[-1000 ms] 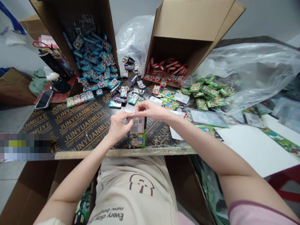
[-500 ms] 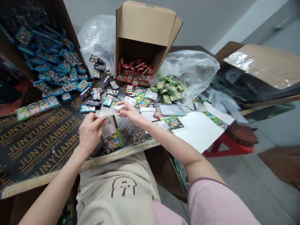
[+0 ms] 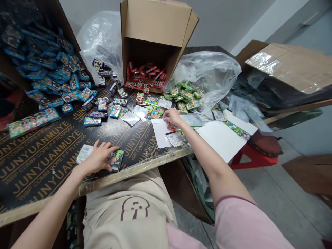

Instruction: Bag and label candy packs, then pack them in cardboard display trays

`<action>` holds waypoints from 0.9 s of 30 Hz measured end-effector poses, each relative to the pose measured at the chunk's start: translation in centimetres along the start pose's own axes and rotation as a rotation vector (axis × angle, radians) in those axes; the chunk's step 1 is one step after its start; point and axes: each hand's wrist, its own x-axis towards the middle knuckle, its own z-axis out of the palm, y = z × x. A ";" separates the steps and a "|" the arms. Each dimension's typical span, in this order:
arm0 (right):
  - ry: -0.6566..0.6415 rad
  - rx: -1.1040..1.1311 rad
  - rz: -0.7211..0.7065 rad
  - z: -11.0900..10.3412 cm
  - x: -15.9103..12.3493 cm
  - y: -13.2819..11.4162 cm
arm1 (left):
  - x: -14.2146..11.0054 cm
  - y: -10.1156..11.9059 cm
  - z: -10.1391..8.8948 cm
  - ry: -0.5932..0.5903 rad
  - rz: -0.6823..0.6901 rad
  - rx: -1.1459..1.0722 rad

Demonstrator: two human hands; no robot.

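My left hand [image 3: 100, 156] lies over a black and green printed card [image 3: 116, 159] near the table's front edge, fingers spread. A clear plastic piece with a white printed area [image 3: 84, 153] sticks out left of that hand. Farther right, my right hand [image 3: 172, 117] has its fingers curled down on a small red candy-like box [image 3: 171, 126], which the hand partly hides. That box is on a white sheet [image 3: 158, 134], next to a card with a clear sleeve [image 3: 176, 139].
Blue boxes [image 3: 49, 76] spill from a carton at left. Purple boxes [image 3: 102, 103] lie nearby. A carton [image 3: 155, 24] at the back holds red boxes [image 3: 145, 74]. Green boxes [image 3: 188, 95] sit by a clear bag [image 3: 210, 69]. A long multicoloured pack [image 3: 35, 121] lies left.
My left hand has gone from pinching the upright-held card to lying spread over it on the table. My right hand has moved right, from the table's middle to the small red box.
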 end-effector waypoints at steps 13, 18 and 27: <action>0.022 0.104 -0.056 -0.5 -1.2 -0.2 | -1.0 1.2 -5.9 0.724 -0.185 -0.569; 0.120 0.345 -0.112 -2.7 -1.5 -4.9 | -0.8 1.1 -4.6 0.864 -0.165 -0.691; -0.596 1.071 -0.427 -9.3 -6.3 -22.4 | -1.7 2.5 -5.1 0.880 -0.022 -0.542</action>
